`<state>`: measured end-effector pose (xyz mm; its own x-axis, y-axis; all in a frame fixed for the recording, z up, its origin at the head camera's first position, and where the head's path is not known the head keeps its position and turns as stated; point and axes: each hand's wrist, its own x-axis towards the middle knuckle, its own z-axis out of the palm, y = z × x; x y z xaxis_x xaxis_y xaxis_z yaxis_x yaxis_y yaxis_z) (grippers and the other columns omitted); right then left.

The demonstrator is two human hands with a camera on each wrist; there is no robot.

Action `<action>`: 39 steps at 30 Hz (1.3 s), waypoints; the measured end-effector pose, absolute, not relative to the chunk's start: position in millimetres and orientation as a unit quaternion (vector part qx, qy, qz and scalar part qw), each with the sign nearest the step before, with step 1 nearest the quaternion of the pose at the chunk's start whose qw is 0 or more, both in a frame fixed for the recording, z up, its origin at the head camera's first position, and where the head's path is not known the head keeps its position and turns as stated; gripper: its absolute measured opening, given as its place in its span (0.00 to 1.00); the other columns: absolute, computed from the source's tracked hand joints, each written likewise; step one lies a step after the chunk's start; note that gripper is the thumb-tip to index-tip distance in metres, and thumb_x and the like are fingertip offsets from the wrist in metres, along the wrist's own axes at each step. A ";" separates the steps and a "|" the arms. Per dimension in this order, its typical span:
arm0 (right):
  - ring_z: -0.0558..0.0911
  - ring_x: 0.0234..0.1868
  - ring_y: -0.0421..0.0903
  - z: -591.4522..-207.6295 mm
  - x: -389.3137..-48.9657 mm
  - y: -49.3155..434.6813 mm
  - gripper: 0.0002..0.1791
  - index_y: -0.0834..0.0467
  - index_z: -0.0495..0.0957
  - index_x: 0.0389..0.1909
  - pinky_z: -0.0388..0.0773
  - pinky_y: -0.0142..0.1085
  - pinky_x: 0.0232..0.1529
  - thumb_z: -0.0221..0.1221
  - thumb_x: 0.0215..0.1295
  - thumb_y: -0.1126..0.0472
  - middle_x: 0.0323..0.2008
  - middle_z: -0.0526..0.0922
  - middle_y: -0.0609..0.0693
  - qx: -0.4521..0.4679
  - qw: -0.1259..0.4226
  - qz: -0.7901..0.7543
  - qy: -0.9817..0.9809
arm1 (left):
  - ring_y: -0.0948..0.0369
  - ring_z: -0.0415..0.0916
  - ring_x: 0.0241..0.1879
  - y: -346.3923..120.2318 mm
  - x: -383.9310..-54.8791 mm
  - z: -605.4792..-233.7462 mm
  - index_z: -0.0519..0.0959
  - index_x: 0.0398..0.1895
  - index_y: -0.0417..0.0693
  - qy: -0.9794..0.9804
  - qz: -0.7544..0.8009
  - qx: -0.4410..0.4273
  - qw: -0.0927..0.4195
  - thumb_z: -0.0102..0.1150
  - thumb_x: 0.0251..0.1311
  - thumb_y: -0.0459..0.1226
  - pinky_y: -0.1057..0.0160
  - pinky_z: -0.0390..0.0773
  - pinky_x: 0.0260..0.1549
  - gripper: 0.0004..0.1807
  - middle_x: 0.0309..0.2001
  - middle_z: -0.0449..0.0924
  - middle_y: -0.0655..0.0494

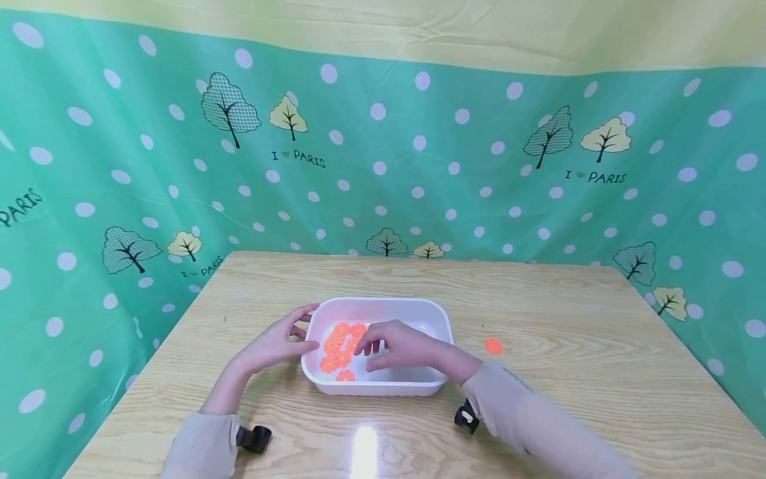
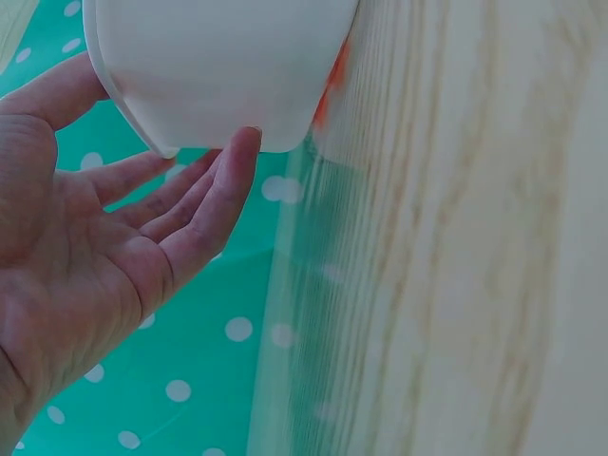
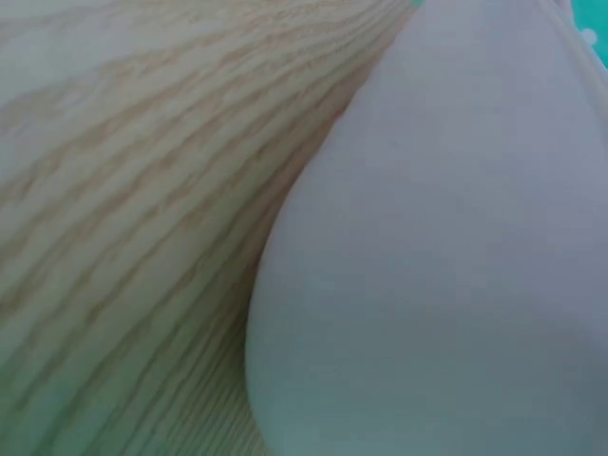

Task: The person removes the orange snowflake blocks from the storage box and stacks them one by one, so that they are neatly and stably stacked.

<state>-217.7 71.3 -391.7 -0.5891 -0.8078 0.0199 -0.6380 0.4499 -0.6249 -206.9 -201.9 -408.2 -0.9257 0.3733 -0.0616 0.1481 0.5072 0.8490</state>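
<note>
A white plastic basin (image 1: pixel 383 389) stands on the table, and several flat orange notched discs (image 1: pixel 336 346) lie in its left half. My left hand (image 1: pixel 278 342) holds the basin's left end. In the head view its thumb reaches over the rim; in the left wrist view the fingertips (image 2: pixel 249 142) of the left hand meet the outer wall (image 2: pixel 218 76). My right hand (image 1: pixel 401 346) is inside the basin, its loosely bent fingers over the discs and the thumb apart from them. Nothing shows between them. The right wrist view is filled mostly by the basin's outer wall (image 3: pixel 427 266).
A single orange disc (image 1: pixel 493 346) lies on the wooden table (image 1: pixel 574 399) right of the basin. Black straps with small devices (image 1: pixel 254 439) hang at both wrists. A green dotted curtain (image 1: pixel 383 159) hangs behind and beside the table.
</note>
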 end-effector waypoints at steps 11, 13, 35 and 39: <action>0.75 0.35 0.36 -399.9 -218.3 54.0 0.16 0.55 0.79 0.44 0.71 0.22 0.38 0.65 0.52 0.61 0.37 0.80 0.44 -0.455 0.156 -0.263 0.836 | 0.53 0.72 0.47 -201.5 -207.3 -408.6 0.55 0.67 0.50 0.855 0.479 0.156 0.122 0.64 0.50 0.42 0.62 0.76 0.35 0.42 0.58 0.65 0.45; 0.75 0.35 0.35 -401.4 -217.8 50.9 0.17 0.54 0.79 0.45 0.70 0.22 0.37 0.65 0.52 0.61 0.37 0.80 0.43 -0.459 0.157 -0.255 0.837 | 0.53 0.72 0.47 -201.5 -207.5 -408.5 0.55 0.68 0.50 0.853 0.481 0.158 0.122 0.64 0.50 0.43 0.62 0.76 0.35 0.42 0.59 0.65 0.45; 0.68 0.31 0.33 -416.6 -216.8 34.0 0.14 0.48 0.80 0.44 0.66 0.20 0.34 0.60 0.56 0.64 0.31 0.73 0.38 -0.479 0.145 -0.174 0.848 | 0.52 0.72 0.48 -202.9 -206.4 -408.1 0.53 0.68 0.51 0.858 0.477 0.148 0.123 0.63 0.52 0.40 0.62 0.76 0.36 0.41 0.60 0.64 0.44; 0.68 0.30 0.33 -416.5 -217.1 34.6 0.12 0.47 0.80 0.41 0.66 0.21 0.34 0.61 0.56 0.63 0.30 0.72 0.38 -0.461 0.153 -0.176 0.856 | 0.52 0.71 0.48 -201.8 -205.9 -407.4 0.54 0.68 0.52 0.857 0.477 0.148 0.125 0.63 0.52 0.41 0.62 0.76 0.36 0.41 0.60 0.65 0.45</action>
